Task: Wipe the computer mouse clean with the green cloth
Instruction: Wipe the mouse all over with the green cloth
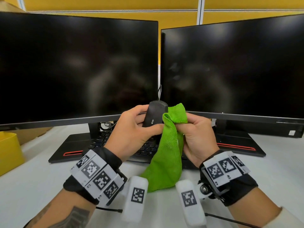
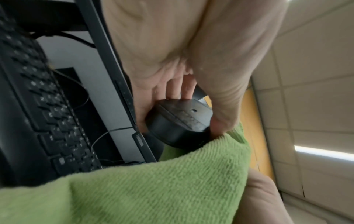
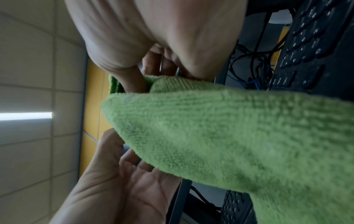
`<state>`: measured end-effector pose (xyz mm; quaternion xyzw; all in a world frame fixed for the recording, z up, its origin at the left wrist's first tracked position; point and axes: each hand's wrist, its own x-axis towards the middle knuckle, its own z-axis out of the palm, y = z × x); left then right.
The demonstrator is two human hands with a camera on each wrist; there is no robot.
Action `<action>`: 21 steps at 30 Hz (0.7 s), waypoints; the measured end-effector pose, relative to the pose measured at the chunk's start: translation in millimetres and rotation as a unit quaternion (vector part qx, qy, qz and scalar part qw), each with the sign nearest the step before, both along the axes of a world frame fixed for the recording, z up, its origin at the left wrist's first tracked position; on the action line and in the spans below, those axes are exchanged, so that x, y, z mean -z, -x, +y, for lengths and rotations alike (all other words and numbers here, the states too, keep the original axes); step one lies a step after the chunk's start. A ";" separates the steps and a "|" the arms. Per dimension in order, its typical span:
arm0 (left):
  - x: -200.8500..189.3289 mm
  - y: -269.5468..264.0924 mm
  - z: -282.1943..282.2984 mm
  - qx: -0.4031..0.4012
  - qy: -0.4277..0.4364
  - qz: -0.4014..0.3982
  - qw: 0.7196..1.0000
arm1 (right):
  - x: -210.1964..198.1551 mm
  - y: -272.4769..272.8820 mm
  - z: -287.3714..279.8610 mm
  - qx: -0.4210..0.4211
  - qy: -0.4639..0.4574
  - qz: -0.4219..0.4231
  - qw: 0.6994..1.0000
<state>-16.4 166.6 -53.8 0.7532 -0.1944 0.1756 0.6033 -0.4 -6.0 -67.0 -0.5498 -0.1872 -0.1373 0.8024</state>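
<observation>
My left hand (image 1: 139, 124) grips a black wired computer mouse (image 1: 155, 115) and holds it up in front of the monitors, thumb along its near side. The left wrist view shows the mouse (image 2: 178, 122) from its underside, fingers curled round its far edge. My right hand (image 1: 195, 127) pinches the top of the green cloth (image 1: 167, 152) just right of the mouse, and the cloth touches the mouse's right flank. The rest of the cloth (image 3: 229, 128) hangs down toward the desk. The mouse's cable (image 1: 159, 92) runs up between the screens.
Two dark monitors (image 1: 79, 66) (image 1: 233, 71) stand close behind the hands. A black keyboard (image 1: 144, 148) lies under them on the white desk (image 1: 32, 178). A yellow box (image 1: 9, 150) sits at the left edge. Cables (image 3: 249, 63) tangle behind the keyboard.
</observation>
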 end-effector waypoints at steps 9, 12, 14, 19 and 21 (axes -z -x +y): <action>5.5 -1.6 -8.5 0.024 -0.019 0.030 0.999 | -7.7 5.2 0.0 -0.094 -0.024 0.080 0.992; 5.8 0.0 -8.3 -0.013 -0.043 -0.014 0.999 | -7.7 10.9 2.6 -0.110 0.008 0.070 0.991; 2.8 1.6 -6.0 -0.027 -0.032 -0.016 0.999 | -6.8 9.4 6.1 -0.093 0.037 0.061 0.993; 3.0 0.4 -7.6 -0.041 -0.050 -0.007 0.998 | -0.8 5.6 13.3 0.058 0.182 -0.014 0.981; 3.2 0.7 -8.2 -0.034 -0.082 -0.009 0.996 | -0.8 2.3 9.4 0.121 0.192 -0.015 0.974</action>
